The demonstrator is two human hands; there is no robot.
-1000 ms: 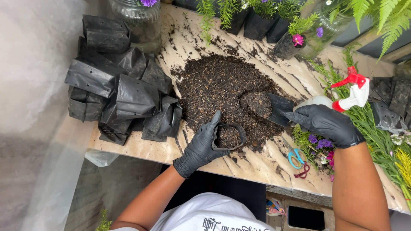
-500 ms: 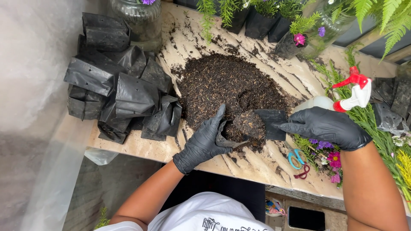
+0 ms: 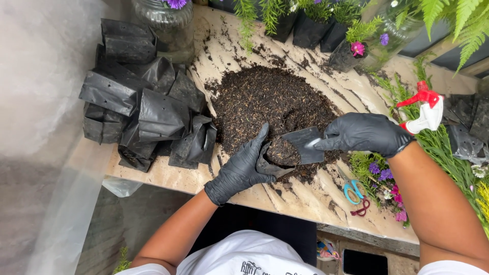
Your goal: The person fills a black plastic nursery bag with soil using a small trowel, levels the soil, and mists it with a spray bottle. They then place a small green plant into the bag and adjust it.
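Currently: left hand [image 3: 243,169], black-gloved, grip curled around small black plastic grow bag [image 3: 272,162], mouth held open and tilted toward mound so fill drops straight in; bag sits at near foot of mound, partly filled. Right hand [image 3: 362,133], also gloved, grip wrapped shut on handle of dark flat-bladed scoop [image 3: 304,144], blade tip touching bag rim, angled down to tip soil. Mound of dark crumbly potting soil [image 3: 270,99] at middle of pale marbled desk [image 3: 305,201]. Stack of empty black plastic bags [image 3: 145,109] along left edge. Red-and-white spray bottle [image 3: 424,109] near right edge, beside cut green stems with purple and pink flowers [image 3: 379,175]. Blue-handled scissors [image 3: 350,187] near front edge, below right wrist. Potted ferns [image 3: 310,20] along far edge.
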